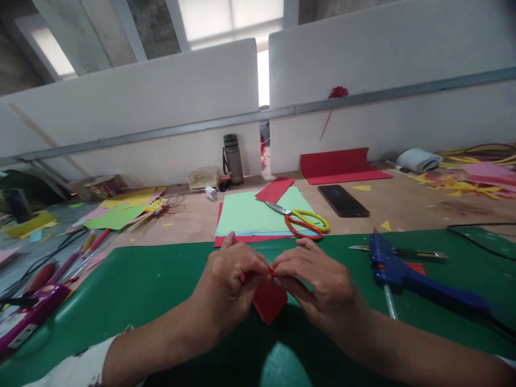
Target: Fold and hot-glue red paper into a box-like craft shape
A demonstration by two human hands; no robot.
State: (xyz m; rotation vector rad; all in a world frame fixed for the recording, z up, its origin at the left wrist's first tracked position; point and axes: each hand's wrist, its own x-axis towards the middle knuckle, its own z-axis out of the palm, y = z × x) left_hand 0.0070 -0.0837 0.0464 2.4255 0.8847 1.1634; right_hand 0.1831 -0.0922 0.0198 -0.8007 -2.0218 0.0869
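Both my hands meet at the middle, above a green mat. A folded piece of red paper hangs below the fingers, one corner pointing down. My left hand pinches its top edge between thumb and fingers. From the other side my right hand pinches the same edge, fingertips almost touching the left ones. The fingers cover the upper part of the paper. Just beyond the hands, scissors with red and yellow handles lie on a stack of pale green sheets.
To the right lie a blue glue gun, a craft knife and a black phone. A bottle stands by the white partition. At left are a purple power strip and coloured paper. Red paper lies at the back.
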